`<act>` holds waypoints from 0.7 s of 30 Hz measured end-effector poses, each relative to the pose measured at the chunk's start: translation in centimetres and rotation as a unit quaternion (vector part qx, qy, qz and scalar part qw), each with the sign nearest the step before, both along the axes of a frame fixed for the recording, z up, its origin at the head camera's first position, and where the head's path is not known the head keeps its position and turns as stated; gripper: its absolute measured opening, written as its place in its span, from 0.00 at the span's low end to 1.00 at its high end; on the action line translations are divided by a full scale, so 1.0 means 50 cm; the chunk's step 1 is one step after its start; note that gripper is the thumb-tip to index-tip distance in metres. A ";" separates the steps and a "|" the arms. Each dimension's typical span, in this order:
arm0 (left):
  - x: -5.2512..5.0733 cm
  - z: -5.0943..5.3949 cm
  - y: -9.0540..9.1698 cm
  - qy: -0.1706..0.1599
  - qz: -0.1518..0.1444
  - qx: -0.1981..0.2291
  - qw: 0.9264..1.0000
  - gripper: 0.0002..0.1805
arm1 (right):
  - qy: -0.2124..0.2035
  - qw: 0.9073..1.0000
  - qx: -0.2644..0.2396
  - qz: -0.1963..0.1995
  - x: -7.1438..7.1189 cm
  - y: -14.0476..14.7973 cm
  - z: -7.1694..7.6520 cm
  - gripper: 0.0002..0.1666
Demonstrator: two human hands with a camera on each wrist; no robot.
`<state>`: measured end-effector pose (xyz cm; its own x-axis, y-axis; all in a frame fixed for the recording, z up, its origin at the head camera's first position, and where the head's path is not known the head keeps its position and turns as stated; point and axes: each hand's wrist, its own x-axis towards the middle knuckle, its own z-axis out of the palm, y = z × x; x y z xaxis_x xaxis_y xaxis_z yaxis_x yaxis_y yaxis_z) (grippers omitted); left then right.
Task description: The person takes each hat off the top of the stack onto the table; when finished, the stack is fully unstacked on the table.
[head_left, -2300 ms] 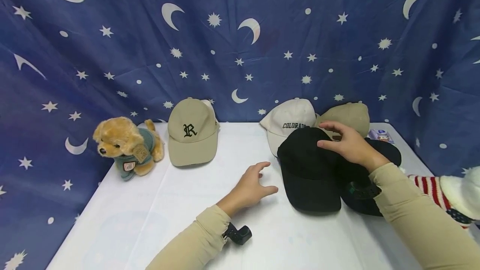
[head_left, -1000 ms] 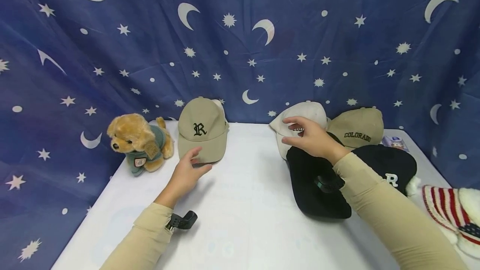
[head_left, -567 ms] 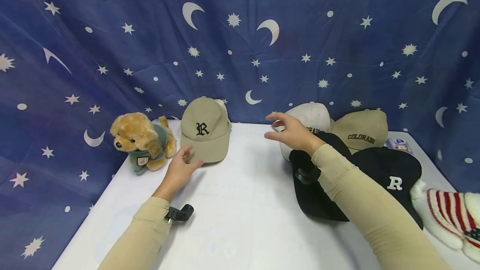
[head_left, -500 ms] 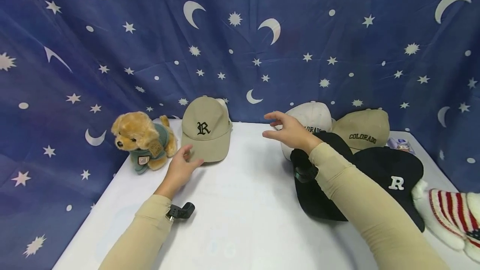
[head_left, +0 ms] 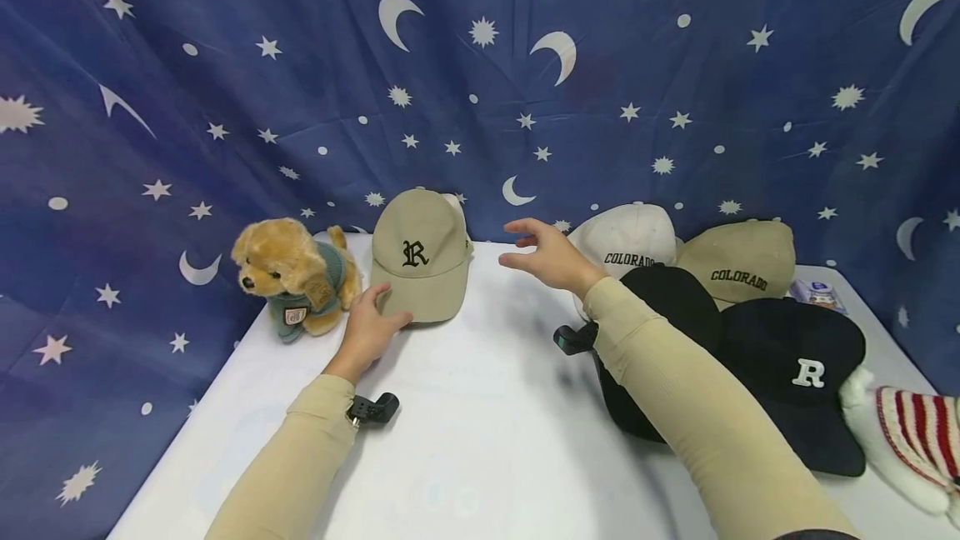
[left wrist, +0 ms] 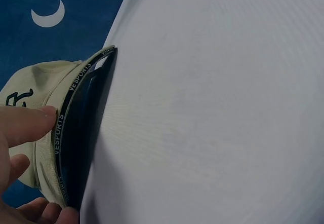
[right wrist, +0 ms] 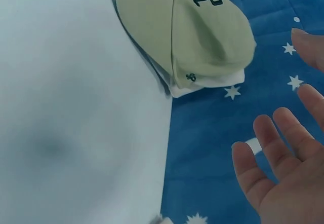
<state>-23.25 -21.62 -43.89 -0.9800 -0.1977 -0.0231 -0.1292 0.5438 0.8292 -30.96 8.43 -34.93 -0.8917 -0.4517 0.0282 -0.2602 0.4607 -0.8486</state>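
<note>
A beige cap with a dark letter R (head_left: 420, 248) leans at the table's back, left of centre, with a white cap partly hidden behind it. My left hand (head_left: 369, 330) is at the left edge of its brim; in the left wrist view the thumb and fingers of my left hand (left wrist: 20, 158) lie along the brim (left wrist: 61, 127), and whether they grip it I cannot tell. My right hand (head_left: 551, 257) hovers with spread, relaxed fingers between this cap and a white Colorado cap (head_left: 626, 232), holding nothing. In the right wrist view, the right hand (right wrist: 283, 163) is apart from the beige cap (right wrist: 212, 36).
A plush dog (head_left: 281, 261) sits left of the beige cap. On the right are a beige Colorado cap (head_left: 742, 252), a black cap (head_left: 671, 298), a black cap with a white R (head_left: 795, 348), a small purple packet (head_left: 817, 294) and a white plush in stripes (head_left: 911, 432).
Both hands have left the area around the black cap and moved left. The left hand has come to the beige cap's brim; the right hand has passed the white cap. The view has also shifted.
</note>
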 end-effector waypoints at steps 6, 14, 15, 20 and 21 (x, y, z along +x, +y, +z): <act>0.001 -0.007 -0.002 -0.004 0.002 -0.004 1.000 0.40 | -0.004 1.000 0.009 0.004 -0.012 -0.026 -0.010 0.37; -0.001 -0.005 -0.005 -0.026 -0.007 0.003 1.000 0.43 | -0.014 1.000 0.009 0.004 -0.023 -0.044 -0.014 0.37; -0.001 -0.005 -0.005 -0.029 -0.007 0.007 1.000 0.43 | -0.015 1.000 0.011 0.004 -0.025 -0.045 -0.016 0.37; -0.003 0.002 -0.006 -0.045 -0.008 0.036 0.998 0.46 | -0.020 1.000 0.014 0.005 -0.029 -0.049 -0.024 0.37; -0.003 0.003 -0.006 -0.049 -0.008 0.042 0.998 0.47 | -0.020 1.000 0.014 0.006 -0.030 -0.050 -0.025 0.37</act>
<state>-23.43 -21.94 -43.72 -0.9755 -0.1747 -0.1341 -0.2029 0.4764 0.8555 -32.44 5.94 -36.19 -0.8860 -0.4633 -0.0206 -0.2319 0.4811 -0.8454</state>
